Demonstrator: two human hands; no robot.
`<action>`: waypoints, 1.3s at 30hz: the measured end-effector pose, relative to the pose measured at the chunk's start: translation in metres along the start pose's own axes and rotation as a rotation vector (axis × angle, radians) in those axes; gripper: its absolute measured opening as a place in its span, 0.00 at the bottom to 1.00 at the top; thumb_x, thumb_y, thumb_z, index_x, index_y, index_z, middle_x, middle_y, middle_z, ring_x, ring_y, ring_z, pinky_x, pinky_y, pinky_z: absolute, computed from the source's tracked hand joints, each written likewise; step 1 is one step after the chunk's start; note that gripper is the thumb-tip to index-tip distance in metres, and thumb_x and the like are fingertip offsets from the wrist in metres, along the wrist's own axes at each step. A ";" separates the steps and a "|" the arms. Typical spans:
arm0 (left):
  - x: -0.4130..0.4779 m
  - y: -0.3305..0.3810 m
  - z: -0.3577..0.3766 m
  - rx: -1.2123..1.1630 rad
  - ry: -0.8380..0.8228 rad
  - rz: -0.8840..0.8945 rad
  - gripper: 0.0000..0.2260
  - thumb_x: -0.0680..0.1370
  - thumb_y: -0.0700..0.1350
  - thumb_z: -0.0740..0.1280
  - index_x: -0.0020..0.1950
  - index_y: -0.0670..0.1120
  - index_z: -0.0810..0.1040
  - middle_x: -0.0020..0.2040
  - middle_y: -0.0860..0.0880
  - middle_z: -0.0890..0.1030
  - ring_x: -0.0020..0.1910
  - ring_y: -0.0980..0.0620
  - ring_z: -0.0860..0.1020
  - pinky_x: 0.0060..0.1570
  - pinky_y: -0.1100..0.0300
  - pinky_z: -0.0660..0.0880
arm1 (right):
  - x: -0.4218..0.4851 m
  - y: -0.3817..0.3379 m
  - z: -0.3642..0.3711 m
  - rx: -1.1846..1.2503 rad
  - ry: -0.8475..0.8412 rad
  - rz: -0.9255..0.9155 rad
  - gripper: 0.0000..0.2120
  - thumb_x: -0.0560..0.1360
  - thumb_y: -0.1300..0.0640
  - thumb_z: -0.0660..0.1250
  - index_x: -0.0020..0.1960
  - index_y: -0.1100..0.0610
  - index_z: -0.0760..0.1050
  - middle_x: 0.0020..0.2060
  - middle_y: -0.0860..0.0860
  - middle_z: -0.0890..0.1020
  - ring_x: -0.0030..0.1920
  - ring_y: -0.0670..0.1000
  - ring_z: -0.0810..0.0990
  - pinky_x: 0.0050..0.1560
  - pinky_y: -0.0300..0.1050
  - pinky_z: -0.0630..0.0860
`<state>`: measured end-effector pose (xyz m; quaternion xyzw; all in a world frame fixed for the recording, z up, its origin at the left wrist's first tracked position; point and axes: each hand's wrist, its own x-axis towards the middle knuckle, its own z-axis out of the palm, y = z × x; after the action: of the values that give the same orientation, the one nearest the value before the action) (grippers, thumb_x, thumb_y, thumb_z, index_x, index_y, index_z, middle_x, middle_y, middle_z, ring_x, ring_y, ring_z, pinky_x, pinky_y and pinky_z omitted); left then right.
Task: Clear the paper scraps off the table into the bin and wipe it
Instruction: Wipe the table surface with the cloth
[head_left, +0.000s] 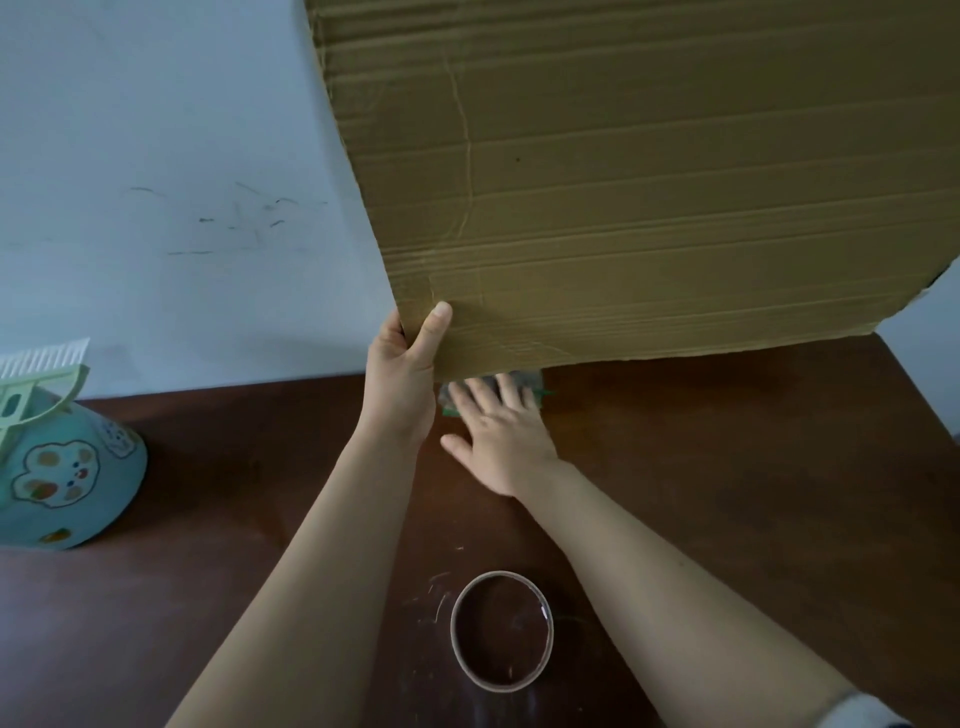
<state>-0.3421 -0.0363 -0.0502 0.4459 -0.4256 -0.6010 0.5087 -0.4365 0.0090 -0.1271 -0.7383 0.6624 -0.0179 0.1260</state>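
Dark brown wooden table (727, 493), grey-green cloth (532, 383) under our flat, open-fingered right hand (501, 441).
Our left hand (402, 374) clamps the brown cardboard sheet (649, 182) at its corner.

view: head cam only, worn by person
facing: forward and down at table (727, 493), wall behind
range: close, arm's reach

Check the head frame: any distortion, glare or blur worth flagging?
Head view: wide-angle bowing curves the left edge of the cardboard sheet and leans the bin; light soft and even, no hard glare on the table; frame mildly soft, no motion streaks on the left hand or right hand.
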 end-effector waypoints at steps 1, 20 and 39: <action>0.000 -0.001 -0.002 -0.011 0.004 -0.005 0.06 0.78 0.43 0.65 0.53 0.45 0.78 0.51 0.49 0.83 0.54 0.53 0.80 0.55 0.60 0.76 | -0.004 -0.008 0.003 0.004 -0.027 -0.098 0.31 0.78 0.39 0.52 0.76 0.52 0.52 0.76 0.49 0.53 0.75 0.58 0.47 0.72 0.58 0.48; -0.011 -0.009 -0.010 -0.050 0.030 -0.019 0.05 0.78 0.43 0.64 0.52 0.48 0.78 0.50 0.53 0.83 0.52 0.58 0.80 0.49 0.65 0.75 | -0.035 0.018 -0.001 0.099 -0.193 -0.046 0.34 0.76 0.33 0.38 0.77 0.48 0.45 0.76 0.45 0.43 0.75 0.52 0.35 0.73 0.51 0.36; -0.012 -0.017 -0.001 -0.123 0.026 -0.045 0.05 0.79 0.42 0.63 0.51 0.49 0.78 0.47 0.57 0.84 0.51 0.61 0.80 0.53 0.64 0.74 | -0.064 0.034 0.001 0.101 -0.178 -0.074 0.36 0.74 0.31 0.35 0.77 0.48 0.45 0.76 0.45 0.42 0.75 0.53 0.33 0.73 0.51 0.36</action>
<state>-0.3438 -0.0228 -0.0657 0.4312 -0.3711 -0.6315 0.5269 -0.4775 0.0687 -0.1266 -0.7537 0.6189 0.0096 0.2207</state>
